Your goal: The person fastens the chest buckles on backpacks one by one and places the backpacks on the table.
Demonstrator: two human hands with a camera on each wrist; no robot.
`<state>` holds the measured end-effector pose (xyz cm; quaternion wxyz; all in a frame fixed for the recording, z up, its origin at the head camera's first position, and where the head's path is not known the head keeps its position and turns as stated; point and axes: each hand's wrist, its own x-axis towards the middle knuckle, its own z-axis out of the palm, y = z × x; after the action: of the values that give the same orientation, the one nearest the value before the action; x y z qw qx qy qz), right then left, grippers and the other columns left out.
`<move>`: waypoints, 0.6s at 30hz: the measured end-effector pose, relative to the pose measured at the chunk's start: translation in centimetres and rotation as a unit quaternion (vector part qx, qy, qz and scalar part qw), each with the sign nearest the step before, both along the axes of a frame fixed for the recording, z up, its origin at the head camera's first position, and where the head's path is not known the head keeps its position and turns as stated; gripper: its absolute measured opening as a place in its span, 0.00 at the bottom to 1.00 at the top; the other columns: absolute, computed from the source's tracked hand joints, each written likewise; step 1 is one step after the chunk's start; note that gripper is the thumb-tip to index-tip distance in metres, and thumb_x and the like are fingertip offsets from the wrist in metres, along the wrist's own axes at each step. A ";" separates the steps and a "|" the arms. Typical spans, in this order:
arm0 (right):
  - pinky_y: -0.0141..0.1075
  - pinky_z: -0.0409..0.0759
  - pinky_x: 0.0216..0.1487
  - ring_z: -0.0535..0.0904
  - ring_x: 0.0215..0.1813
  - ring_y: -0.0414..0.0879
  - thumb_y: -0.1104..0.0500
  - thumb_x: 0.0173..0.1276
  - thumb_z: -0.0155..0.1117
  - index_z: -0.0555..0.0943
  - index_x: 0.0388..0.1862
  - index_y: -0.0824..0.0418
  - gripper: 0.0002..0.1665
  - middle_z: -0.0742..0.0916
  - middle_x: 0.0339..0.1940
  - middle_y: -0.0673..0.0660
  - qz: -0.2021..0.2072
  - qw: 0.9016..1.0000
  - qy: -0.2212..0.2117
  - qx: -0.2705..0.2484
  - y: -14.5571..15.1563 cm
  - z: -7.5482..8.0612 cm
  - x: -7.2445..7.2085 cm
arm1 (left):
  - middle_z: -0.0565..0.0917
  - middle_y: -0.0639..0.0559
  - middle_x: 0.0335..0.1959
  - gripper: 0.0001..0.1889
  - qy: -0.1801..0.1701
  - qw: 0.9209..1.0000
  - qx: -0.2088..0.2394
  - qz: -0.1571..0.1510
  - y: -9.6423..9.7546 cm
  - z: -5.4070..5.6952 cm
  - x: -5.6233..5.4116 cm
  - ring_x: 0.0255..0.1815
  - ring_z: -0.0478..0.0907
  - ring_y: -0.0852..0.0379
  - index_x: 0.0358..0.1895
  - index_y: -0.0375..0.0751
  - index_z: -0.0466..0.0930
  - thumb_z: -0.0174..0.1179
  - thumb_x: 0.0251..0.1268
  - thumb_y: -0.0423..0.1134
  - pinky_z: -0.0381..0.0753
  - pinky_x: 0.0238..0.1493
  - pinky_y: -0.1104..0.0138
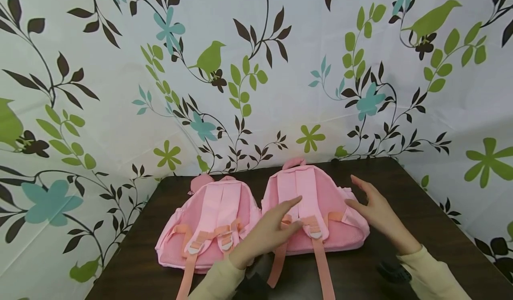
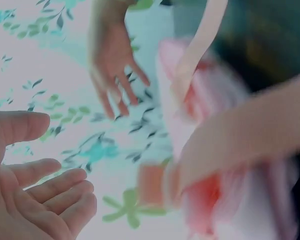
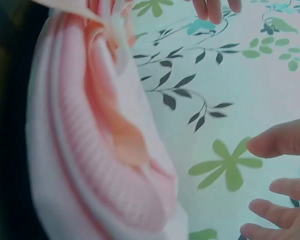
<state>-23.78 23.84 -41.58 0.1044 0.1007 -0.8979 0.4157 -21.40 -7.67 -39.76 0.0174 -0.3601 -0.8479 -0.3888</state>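
Two pink backpacks lie side by side, straps facing up. Over the right backpack [image 1: 332, 242] hovers my left hand [image 1: 269, 229], its fingers extended above the shoulder straps [image 1: 306, 188]. My right hand [image 1: 378, 211] is by that bag's right side, thumb and fingers spread apart. Neither hand holds anything. The left backpack [image 1: 192, 220] lies beside my left forearm, its lower right part hidden behind the arm. Orange webbing straps [image 1: 323, 269] trail from the bags toward me. In the left wrist view, the fingers [image 2: 65, 200] are spread beside a blurred webbing strap [image 2: 250, 125].
Both bags rest on a dark brown wooden table [image 1: 128, 233]. A white curtain [image 1: 280, 95] printed with leaves, birds and flowers hangs behind it and along the sides. A round pink piece [image 1: 200, 183] sticks out at the left bag's top.
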 end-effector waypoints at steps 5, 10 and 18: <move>0.71 0.62 0.65 0.60 0.73 0.71 0.58 0.69 0.68 0.60 0.77 0.68 0.43 0.67 0.74 0.73 0.007 0.999 0.038 -0.020 -0.7 1.2 0.5 | 0.68 0.55 0.75 0.32 0.026 0.998 0.036 0.044 -1.9 1.2 -0.7 0.75 0.63 0.54 0.77 0.52 0.64 0.59 0.74 0.51 0.66 0.71 0.49; 0.68 0.66 0.64 0.64 0.72 0.70 0.58 0.71 0.66 0.61 0.77 0.68 0.41 0.69 0.73 0.72 0.019 0.998 0.053 -0.035 -1.7 1.7 1.1 | 0.69 0.49 0.74 0.32 0.053 0.995 0.048 0.066 -2.9 1.2 -1.5 0.75 0.64 0.51 0.77 0.47 0.64 0.59 0.74 0.48 0.67 0.70 0.47; 0.66 0.72 0.60 0.68 0.69 0.70 0.56 0.71 0.66 0.63 0.76 0.68 0.40 0.71 0.72 0.70 0.058 0.996 0.051 -0.041 -3.6 0.5 0.9 | 0.69 0.48 0.74 0.32 0.011 0.998 0.000 0.057 -1.9 -0.4 -2.5 0.75 0.64 0.50 0.77 0.48 0.63 0.59 0.74 0.51 0.66 0.71 0.49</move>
<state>-22.85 20.22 -41.10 0.1293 0.1694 -0.8660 0.4523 -23.87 -9.58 -40.17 0.0491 -0.3160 -0.8666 -0.3831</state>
